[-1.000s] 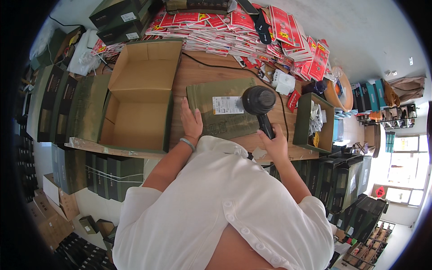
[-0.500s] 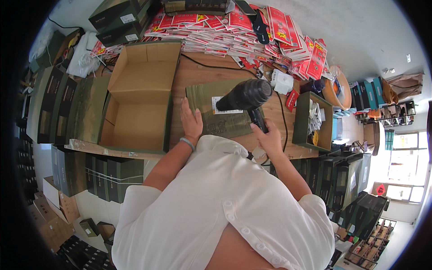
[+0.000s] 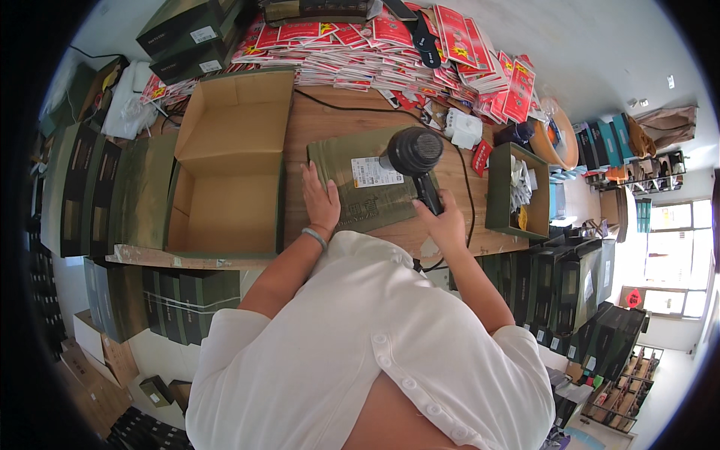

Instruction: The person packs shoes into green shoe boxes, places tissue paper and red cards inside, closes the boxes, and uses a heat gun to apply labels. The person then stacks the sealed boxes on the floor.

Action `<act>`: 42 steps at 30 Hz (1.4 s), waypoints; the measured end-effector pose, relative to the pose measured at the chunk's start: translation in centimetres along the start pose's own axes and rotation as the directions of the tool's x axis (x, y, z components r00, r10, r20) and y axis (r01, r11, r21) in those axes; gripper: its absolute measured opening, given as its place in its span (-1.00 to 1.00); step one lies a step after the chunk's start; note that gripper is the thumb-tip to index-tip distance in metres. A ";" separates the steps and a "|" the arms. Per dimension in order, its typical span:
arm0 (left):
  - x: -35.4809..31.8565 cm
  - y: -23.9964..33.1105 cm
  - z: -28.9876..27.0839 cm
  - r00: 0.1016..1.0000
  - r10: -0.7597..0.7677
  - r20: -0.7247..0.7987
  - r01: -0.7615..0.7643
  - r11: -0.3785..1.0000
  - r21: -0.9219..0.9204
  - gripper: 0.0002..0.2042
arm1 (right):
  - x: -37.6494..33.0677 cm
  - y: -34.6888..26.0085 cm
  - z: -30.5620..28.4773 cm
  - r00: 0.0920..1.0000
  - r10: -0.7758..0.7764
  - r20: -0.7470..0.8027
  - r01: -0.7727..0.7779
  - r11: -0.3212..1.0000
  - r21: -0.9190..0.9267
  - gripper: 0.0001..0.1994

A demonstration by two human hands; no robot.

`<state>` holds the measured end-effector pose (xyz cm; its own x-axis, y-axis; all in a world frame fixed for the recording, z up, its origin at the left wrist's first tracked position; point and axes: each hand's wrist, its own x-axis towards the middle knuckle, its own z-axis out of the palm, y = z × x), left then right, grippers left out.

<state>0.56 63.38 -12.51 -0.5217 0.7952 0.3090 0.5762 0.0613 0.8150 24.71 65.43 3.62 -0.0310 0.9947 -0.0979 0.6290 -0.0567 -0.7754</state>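
Note:
A black hair dryer (image 3: 415, 152) is held by its handle in my right hand (image 3: 442, 223), above a flat olive-green piece (image 3: 341, 201) on the table. A white printed label (image 3: 369, 172) lies on that green piece, its right end partly behind the dryer's barrel. My left hand (image 3: 321, 196) rests flat on the piece's left edge, fingers stretched out. To its left stands an open green box (image 3: 225, 202) with a bare brown inside and its lid raised.
Piles of red printed cards (image 3: 352, 56) line the table's back. A small green box (image 3: 517, 196) of packets stands at right, near a white adapter (image 3: 463, 129). A black cord (image 3: 469, 187) runs along the table. Closed dark green boxes (image 3: 79, 191) stand at left.
The hair dryer has swung so its barrel points more downward and away from the label, uncovering more of it. My left hand stays on the green piece.

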 end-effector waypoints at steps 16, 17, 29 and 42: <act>-0.3 -0.1 -0.1 0.999 0.046 0.000 -0.046 0.999 0.017 -0.39 | -2.2 0.8 -3.2 0.947 0.316 0.058 -0.321 0.941 0.111 -0.55; -0.1 0.1 0.1 0.999 0.053 -0.010 -0.053 0.998 0.023 -0.39 | -1.6 1.2 -3.3 0.956 0.287 0.052 -0.291 0.951 0.103 -0.56; -1.9 2.6 0.5 0.999 -0.021 0.024 0.007 0.878 0.479 -0.37 | 9.4 13.9 -9.7 0.900 0.414 0.133 -0.412 0.714 0.567 -0.55; -4.4 4.7 0.5 0.993 -0.075 0.096 0.015 0.861 0.509 -0.53 | 15.5 31.1 -6.3 0.949 0.244 -0.199 -0.297 0.903 -0.310 -0.45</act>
<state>5.88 60.45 -10.29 -0.5002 0.8428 0.1987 0.8082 0.3720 0.4566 48.68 79.67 -18.12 0.2790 0.9472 -0.1580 0.8178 -0.3206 -0.4780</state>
